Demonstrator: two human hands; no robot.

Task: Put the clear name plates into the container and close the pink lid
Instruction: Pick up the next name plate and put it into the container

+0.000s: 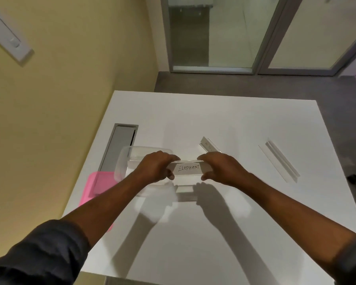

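Hands pinching "ELEPHANT" name plate by its ends, above table, just right of container.
Left hand nearer the container; plate's long axis left-right. Pink lid at left edge under right hand's opposite; two plates beyond.

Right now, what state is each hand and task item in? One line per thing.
Left hand: gripping the ELEPHANT plate's left end.
Right hand: gripping its right end.
ELEPHANT plate: held above the table, beside the container.
Container: open, clear.
Pink lid: off, flat on the table.
Middle plate: on the table.
Far-right plate: on the table.
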